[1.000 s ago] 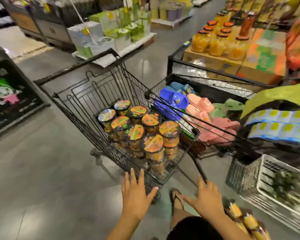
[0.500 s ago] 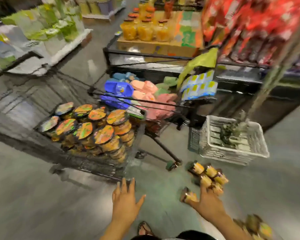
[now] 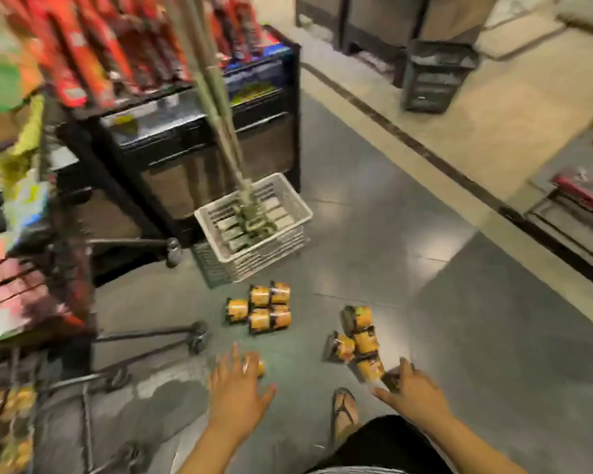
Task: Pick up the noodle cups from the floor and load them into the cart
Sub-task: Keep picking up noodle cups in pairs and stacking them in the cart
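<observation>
Below, a left hand (image 3: pixel 237 396) and a right hand (image 3: pixel 413 395) are held over noodle cups (image 3: pixel 365 342) lying on a shop floor (image 3: pixel 476 354).
The left hand's fingers (image 3: pixel 235 354) are spread apart above a single cup (image 3: pixel 260 367) that is partly hidden beneath them. The right hand's fingers are straight and apart, with the tips beside the nearest cup (image 3: pixel 370 368) of a group of four. A cluster of five cups (image 3: pixel 264 307) is seen farther off, near a white crate (image 3: pixel 271 254). The wire cart (image 3: pixel 83 379) is blurred at the left edge, with orange cups (image 3: pixel 11 415) stacked inside.
</observation>
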